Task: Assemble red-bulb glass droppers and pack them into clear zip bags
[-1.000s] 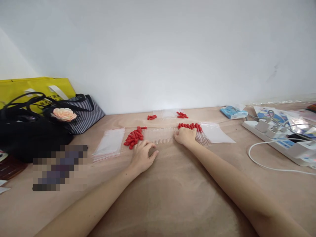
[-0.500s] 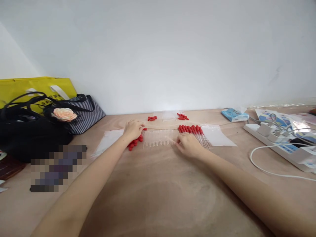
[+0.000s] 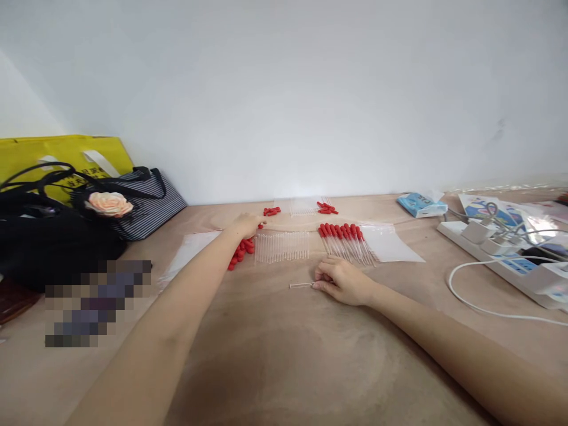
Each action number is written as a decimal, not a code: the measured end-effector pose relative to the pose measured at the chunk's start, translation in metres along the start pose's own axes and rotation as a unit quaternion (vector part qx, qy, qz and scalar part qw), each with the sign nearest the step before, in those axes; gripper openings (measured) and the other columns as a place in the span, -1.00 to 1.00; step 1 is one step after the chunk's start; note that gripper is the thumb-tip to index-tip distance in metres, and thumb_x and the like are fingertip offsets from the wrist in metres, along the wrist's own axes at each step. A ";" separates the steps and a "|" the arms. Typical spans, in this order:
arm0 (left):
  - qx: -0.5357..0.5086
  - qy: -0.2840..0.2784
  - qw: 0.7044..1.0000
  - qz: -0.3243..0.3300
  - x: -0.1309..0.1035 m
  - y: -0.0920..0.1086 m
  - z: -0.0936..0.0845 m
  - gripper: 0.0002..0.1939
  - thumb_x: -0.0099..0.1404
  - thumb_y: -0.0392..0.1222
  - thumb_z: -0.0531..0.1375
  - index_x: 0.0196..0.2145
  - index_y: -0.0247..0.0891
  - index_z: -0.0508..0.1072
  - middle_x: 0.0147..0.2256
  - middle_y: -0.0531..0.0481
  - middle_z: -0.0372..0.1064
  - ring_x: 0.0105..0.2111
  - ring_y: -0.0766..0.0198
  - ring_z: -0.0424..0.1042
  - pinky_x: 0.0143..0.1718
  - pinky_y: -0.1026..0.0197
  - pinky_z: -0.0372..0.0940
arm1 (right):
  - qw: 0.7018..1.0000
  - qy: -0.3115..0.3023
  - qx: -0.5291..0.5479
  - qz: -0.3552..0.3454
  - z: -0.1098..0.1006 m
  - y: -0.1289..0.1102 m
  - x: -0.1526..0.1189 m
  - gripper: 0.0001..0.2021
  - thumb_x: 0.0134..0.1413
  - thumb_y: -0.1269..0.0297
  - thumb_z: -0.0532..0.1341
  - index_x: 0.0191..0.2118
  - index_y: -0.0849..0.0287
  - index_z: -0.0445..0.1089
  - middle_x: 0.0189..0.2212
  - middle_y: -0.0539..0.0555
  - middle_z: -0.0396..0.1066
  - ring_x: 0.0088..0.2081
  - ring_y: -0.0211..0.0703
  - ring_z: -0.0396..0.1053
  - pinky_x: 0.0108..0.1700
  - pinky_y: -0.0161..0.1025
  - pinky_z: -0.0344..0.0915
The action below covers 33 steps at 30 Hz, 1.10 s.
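Head view: plain pale wall (image 3: 293,100) across the upper half.
Wood-grain table (image 3: 275,355): runs back to the wall, carries the rest.
Bags: far left. Black bag (image 3: 66,254) in front of yellow tote (image 3: 26,151); striped bag (image 3: 146,198) right of both.
White power strip (image 3: 497,260): far right, chargers plugged in, white cable looping in front.
Left hand (image 3: 246,226): reaching over the far side of the bulb heap (image 3: 242,253), one red bulb (image 3: 260,226) at the fingertips. Can't tell if it's gripped or just touched.
Right hand (image 3: 339,281): low on the table, fingers pinched narrow on one end of a clear pipette tube (image 3: 300,286).
Plastic pouches: flat, two lots. Left lot (image 3: 190,251) partly under the line of the left forearm; right lot (image 3: 388,242) just beside the droppers (image 3: 344,236).
Dropper set: side by side, red tops toward the wall, clear stems fanned toward the person.
Tube row (image 3: 281,247): clear tubes lying parallel, between heap and droppers.
Blue tissue pack (image 3: 421,205): back right, near the wall.
Heap: loose red pieces left of the tubes, partly hidden by the arm.
Back set: two small red clusters near the wall, left cluster (image 3: 272,211) and right cluster (image 3: 327,208), clear tubes between.
Held tube: roughly sideways, free end pointing left, nearer the person than the row.
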<state>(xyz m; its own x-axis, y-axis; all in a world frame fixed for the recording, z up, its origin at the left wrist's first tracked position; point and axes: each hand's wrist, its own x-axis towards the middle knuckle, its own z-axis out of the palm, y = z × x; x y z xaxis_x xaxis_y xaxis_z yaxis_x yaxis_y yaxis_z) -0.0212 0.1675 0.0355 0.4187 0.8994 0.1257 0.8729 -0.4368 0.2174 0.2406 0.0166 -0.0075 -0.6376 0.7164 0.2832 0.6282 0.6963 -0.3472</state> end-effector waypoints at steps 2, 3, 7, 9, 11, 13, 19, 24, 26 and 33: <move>-0.003 0.021 1.000 0.019 -0.003 0.005 -0.007 -0.72 0.15 -0.34 0.04 -0.20 -0.21 0.42 -0.26 -0.04 0.39 -0.27 0.24 0.35 -0.23 0.27 0.18 | 1.000 0.004 0.003 0.001 0.001 0.000 -0.001 -0.89 0.02 0.28 0.13 -0.43 0.20 0.25 -0.52 0.01 0.27 -0.41 -0.25 0.18 -0.32 -0.30 0.10; -0.001 0.032 0.999 0.029 -0.007 0.009 -0.009 -0.69 0.16 -0.36 0.01 -0.16 -0.20 0.39 -0.22 -0.04 0.36 -0.25 0.24 0.34 -0.22 0.26 0.18 | 1.000 0.007 0.004 0.002 0.001 0.000 -0.001 -0.89 0.02 0.29 0.13 -0.43 0.20 0.25 -0.52 0.01 0.27 -0.41 -0.25 0.18 -0.33 -0.30 0.10; -0.067 0.100 0.990 0.071 -0.044 0.035 -0.006 -0.73 0.19 -0.33 -0.01 -0.17 -0.25 0.36 -0.23 -0.05 0.32 -0.26 0.27 0.34 -0.26 0.26 0.22 | 1.000 0.027 0.009 -0.007 0.002 0.000 -0.002 -0.91 0.00 0.31 0.14 -0.44 0.20 0.25 -0.49 0.03 0.26 -0.40 -0.24 0.18 -0.33 -0.30 0.11; -0.171 0.125 0.973 0.086 -0.072 0.050 0.004 -0.83 0.17 -0.30 0.04 -0.25 -0.29 0.33 -0.36 -0.01 0.34 -0.37 0.31 0.35 -0.36 0.29 0.25 | 0.999 0.044 0.006 -0.016 0.002 -0.001 -0.002 -0.93 -0.03 0.34 0.15 -0.44 0.20 0.25 -0.47 0.04 0.26 -0.38 -0.23 0.18 -0.32 -0.30 0.12; -0.231 0.139 0.959 0.090 -0.101 0.063 0.017 -0.88 0.17 -0.25 0.07 -0.31 -0.31 0.31 -0.37 -0.01 0.34 -0.39 0.32 0.35 -0.34 0.28 0.27 | 0.998 0.058 0.004 -0.018 0.002 -0.002 -0.002 -0.95 -0.05 0.37 0.15 -0.44 0.20 0.24 -0.46 0.04 0.26 -0.37 -0.23 0.18 -0.30 -0.29 0.12; -0.215 0.138 0.964 0.073 -0.124 0.072 0.027 -0.89 0.14 -0.24 0.10 -0.33 -0.29 0.31 -0.37 0.00 0.35 -0.36 0.30 0.34 -0.31 0.25 0.25 | 0.998 0.065 0.007 -0.014 0.004 -0.001 -0.002 -0.97 -0.06 0.39 0.14 -0.44 0.20 0.24 -0.47 0.03 0.26 -0.38 -0.24 0.18 -0.30 -0.29 0.12; -0.141 0.099 0.983 0.065 -0.144 0.075 0.036 -0.90 0.11 -0.23 0.12 -0.35 -0.26 0.33 -0.35 0.00 0.33 -0.32 0.23 0.32 -0.28 0.17 0.23 | 0.997 0.077 0.022 0.017 0.008 0.001 -0.003 -0.95 -0.04 0.35 0.14 -0.44 0.18 0.23 -0.47 0.02 0.29 -0.37 -0.23 0.21 -0.30 -0.27 0.13; -0.127 0.097 0.984 0.077 -0.139 0.075 0.039 -0.76 0.13 -0.17 0.14 -0.22 -0.25 0.38 -0.25 -0.05 0.32 -0.23 0.20 0.32 -0.18 0.14 0.23 | 0.996 0.084 0.014 0.040 0.012 0.000 0.000 -0.81 -0.09 0.18 0.20 -0.40 0.17 0.25 -0.43 0.04 0.32 -0.34 -0.19 0.23 -0.28 -0.23 0.13; -0.125 0.086 0.986 0.074 -0.137 0.077 0.041 -0.78 0.16 -0.15 0.13 -0.23 -0.24 0.42 -0.25 -0.05 0.33 -0.25 0.21 0.33 -0.20 0.15 0.24 | 0.996 0.082 0.011 0.043 0.014 -0.001 0.003 -0.83 -0.06 0.18 0.19 -0.42 0.17 0.25 -0.43 0.03 0.32 -0.34 -0.20 0.23 -0.27 -0.23 0.12; -0.134 0.089 0.981 0.110 -0.135 0.084 0.041 -0.83 0.24 -0.24 0.02 -0.33 -0.24 0.41 -0.32 -0.01 0.37 -0.28 0.25 0.33 -0.21 0.18 0.22 | 0.995 0.087 0.008 0.039 0.021 -0.004 0.008 -0.88 0.04 0.27 0.12 -0.44 0.18 0.24 -0.41 0.05 0.29 -0.31 -0.19 0.21 -0.27 -0.24 0.10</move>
<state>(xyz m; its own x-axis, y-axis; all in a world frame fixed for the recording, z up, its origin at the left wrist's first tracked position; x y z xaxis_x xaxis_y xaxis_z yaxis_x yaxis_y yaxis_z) 0.0059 0.0098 -0.0027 0.5182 0.7755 0.3605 0.6594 -0.6308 0.4090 0.2237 0.0184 -0.0229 -0.4994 0.7664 0.4041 0.6646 0.6381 -0.3888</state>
